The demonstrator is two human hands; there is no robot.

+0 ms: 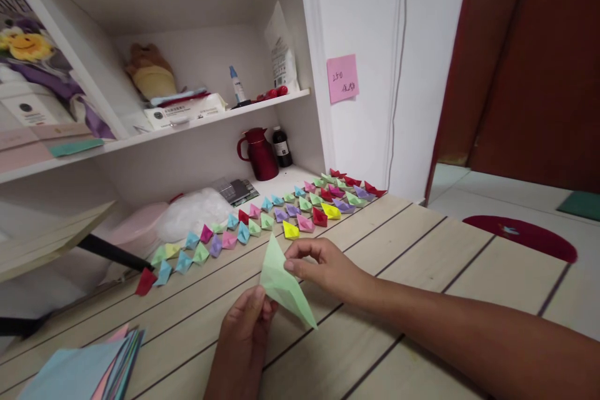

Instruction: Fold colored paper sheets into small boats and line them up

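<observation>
A pale green sheet of folded paper (281, 278) is held above the wooden table, its pointed ends up and to the lower right. My left hand (246, 319) pinches its lower left edge between thumb and fingers. On its upper right edge, my right hand (316, 265) grips it with thumb and index finger. Just beyond, small folded paper boats in several colours stand in rows, with a yellow paper boat (291, 230) and a pink paper boat (305, 222) nearest my right hand. A red paper boat (145, 281) ends the row at left.
A stack of coloured paper (82, 365) lies at the table's lower left. Behind the boats are a white plastic bag (194, 215), a red jug (260, 153) and a dark bottle (282, 147) below a shelf (262, 104). A slanted board (51, 240) juts in at left.
</observation>
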